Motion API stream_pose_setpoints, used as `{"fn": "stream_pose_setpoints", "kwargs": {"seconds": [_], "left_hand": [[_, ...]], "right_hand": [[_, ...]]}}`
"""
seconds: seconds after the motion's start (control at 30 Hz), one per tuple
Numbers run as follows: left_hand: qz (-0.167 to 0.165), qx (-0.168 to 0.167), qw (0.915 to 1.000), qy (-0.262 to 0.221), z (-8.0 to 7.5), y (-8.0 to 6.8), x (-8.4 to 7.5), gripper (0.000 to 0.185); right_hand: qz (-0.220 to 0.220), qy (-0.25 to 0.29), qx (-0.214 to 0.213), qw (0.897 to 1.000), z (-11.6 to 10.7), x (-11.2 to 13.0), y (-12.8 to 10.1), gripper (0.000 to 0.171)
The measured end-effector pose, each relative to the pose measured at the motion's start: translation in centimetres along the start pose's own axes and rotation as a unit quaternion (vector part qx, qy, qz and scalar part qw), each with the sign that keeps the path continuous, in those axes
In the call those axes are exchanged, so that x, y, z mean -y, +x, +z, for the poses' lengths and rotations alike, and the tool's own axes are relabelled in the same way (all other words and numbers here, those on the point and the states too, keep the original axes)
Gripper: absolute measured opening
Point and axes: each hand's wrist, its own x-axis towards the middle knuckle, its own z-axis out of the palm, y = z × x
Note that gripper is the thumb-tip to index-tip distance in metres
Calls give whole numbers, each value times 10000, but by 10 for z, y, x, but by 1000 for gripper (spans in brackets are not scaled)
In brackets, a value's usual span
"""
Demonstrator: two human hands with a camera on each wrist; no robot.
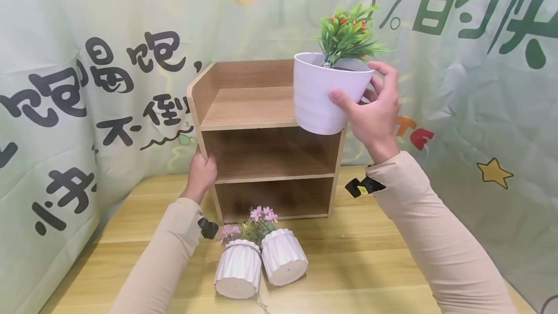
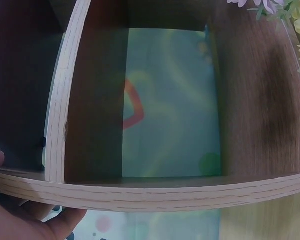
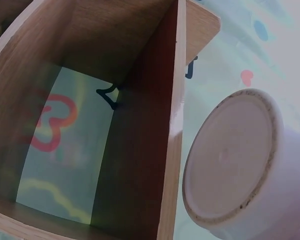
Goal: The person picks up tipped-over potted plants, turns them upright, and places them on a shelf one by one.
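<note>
My right hand (image 1: 370,105) grips a white pot (image 1: 324,91) holding a green plant with orange buds (image 1: 346,33), held in the air at the right end of the top of a wooden shelf unit (image 1: 248,110). The pot's round base (image 3: 230,160) shows in the right wrist view beside the shelf's side panel (image 3: 170,125). My left hand (image 1: 201,173) grips the shelf's left side panel at the middle level; in the left wrist view its fingers (image 2: 20,220) wrap the panel's edge (image 2: 140,192).
Two white ribbed pots (image 1: 239,269) (image 1: 284,256) with pink flowers (image 1: 261,214) lie tipped on the wooden table (image 1: 370,256) in front of the shelf. A printed green curtain (image 1: 87,86) hangs behind and to both sides.
</note>
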Motion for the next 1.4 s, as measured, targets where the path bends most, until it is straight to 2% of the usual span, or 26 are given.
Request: {"fn": "stream_pose_setpoints", "kwargs": {"seconds": [0.23,0.73,1.17,1.4], "left_hand": [[46,-22,10000,24,-1,1,0,41],[157,-82,9998,-17,0,0,1,37],[130,-62,9999,-3,1,0,2,39],[202,-74,9997,-73,1,0,2,39]], "right_hand": [[19,-280,12,9996,3,-3,1,71],[-107,-418,-5,9991,12,-7,5,75],[-196,-959,-169,9951,19,-13,3,76],[-411,-1089,-368,9925,23,-16,3,76]]}}
